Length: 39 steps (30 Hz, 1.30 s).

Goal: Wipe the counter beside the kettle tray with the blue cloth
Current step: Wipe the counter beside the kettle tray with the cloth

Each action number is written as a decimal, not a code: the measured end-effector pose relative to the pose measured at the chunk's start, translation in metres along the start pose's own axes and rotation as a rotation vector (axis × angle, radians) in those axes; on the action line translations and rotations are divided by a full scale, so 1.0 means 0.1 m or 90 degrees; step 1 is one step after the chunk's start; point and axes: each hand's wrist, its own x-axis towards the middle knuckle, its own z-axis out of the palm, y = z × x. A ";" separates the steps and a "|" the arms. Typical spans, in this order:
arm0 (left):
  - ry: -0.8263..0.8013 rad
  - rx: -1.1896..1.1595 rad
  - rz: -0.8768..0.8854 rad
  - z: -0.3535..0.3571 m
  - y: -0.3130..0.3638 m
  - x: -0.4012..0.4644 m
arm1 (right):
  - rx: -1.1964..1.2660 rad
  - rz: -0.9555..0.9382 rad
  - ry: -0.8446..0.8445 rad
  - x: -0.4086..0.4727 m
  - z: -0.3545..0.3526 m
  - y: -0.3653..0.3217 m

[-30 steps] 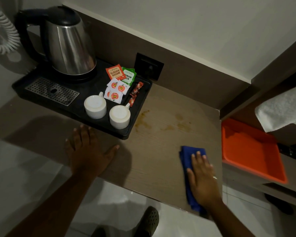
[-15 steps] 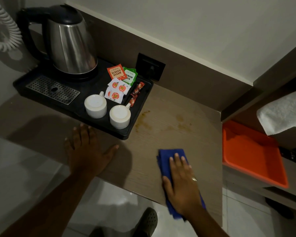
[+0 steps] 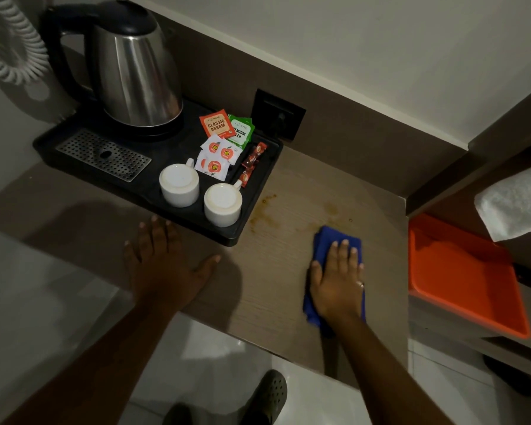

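My right hand (image 3: 337, 280) lies flat on the folded blue cloth (image 3: 327, 237), pressing it onto the wooden counter (image 3: 276, 271) to the right of the black kettle tray (image 3: 252, 210). Brown stains (image 3: 264, 214) mark the counter between the tray's right edge and the cloth. My left hand (image 3: 163, 262) rests palm down with fingers spread on the counter just in front of the tray, holding nothing.
On the tray stand a steel kettle (image 3: 135, 78), two upturned white cups (image 3: 180, 185), tea bags and sachets (image 3: 224, 139). A wall socket (image 3: 278, 115) sits behind. An orange tray (image 3: 466, 280) and a white towel (image 3: 515, 204) lie right of the counter. My shoe (image 3: 267, 397) is below.
My right hand slid the cloth left along the front edge, then back right and further from me, up toward the stains. My left hand stayed planted.
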 end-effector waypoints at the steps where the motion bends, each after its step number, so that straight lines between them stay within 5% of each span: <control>1: -0.001 0.001 0.001 0.00 0.00 0.01 | -0.001 -0.058 -0.009 -0.16 0.03 0.04; 5: -0.016 0.002 -0.002 0.03 -0.01 0.03 | -0.027 -0.082 -0.030 -0.51 -0.05 0.65; 9: -0.015 0.001 0.003 0.09 -0.05 0.04 | -0.022 0.034 -0.003 -0.10 -0.22 0.99; 14: 0.012 0.008 0.000 0.14 -0.04 0.04 | -0.004 0.219 0.008 0.85 -0.31 0.60; 18: 0.010 0.023 -0.009 0.14 -0.04 0.04 | -0.015 0.006 -0.006 0.87 -0.13 0.16; 22: -0.004 0.017 -0.010 0.15 -0.05 0.06 | -0.022 -0.146 -0.032 0.24 -0.13 0.58; 27: -0.007 0.013 -0.005 0.20 -0.07 0.06 | -0.040 0.014 0.006 0.53 -0.28 0.99; 32: 0.010 0.013 -0.010 0.25 -0.07 0.08 | -0.028 0.227 0.015 1.31 -0.30 0.39; 39: 0.013 0.012 -0.009 0.17 -0.04 0.05 | -0.039 -0.204 -0.027 0.56 0.00 -0.15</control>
